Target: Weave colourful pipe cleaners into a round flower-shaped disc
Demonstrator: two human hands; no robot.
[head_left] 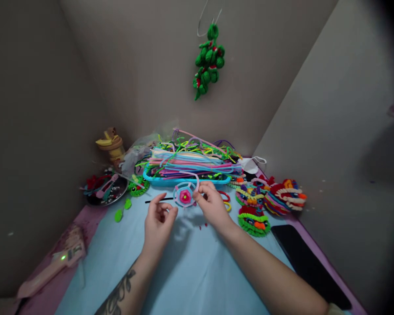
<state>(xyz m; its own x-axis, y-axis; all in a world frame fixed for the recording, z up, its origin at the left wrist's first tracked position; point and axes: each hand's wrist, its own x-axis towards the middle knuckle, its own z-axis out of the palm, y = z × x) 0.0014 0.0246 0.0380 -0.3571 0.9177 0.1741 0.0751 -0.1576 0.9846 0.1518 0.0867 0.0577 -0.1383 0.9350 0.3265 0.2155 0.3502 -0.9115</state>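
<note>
My right hand (pixel 213 203) pinches the right edge of a small round pipe-cleaner flower wheel (pixel 185 197), with a light-blue ring, pale spokes and a pink centre. A pale lilac pipe cleaner (pixel 195 176) curves up from where those fingers grip. Just left of the wheel is my left hand (pixel 160 218), its fingers loosely curled with a gap to the thumb, holding nothing visible. Behind its fingertips lies a thin black stick (pixel 159 200). Partly hidden by my right hand are scissors with red and yellow handles (pixel 227 205).
A blue tray (pixel 157 179) heaped with pipe cleaners stands at the back. Finished colourful pieces (pixel 254 221) and a black phone-like slab (pixel 310 262) lie right. At left are a metal bowl (pixel 110 199), green pieces (pixel 118 215) and a pink glue gun (pixel 57 262). Green braided ornaments (pixel 210 61) hang on the wall.
</note>
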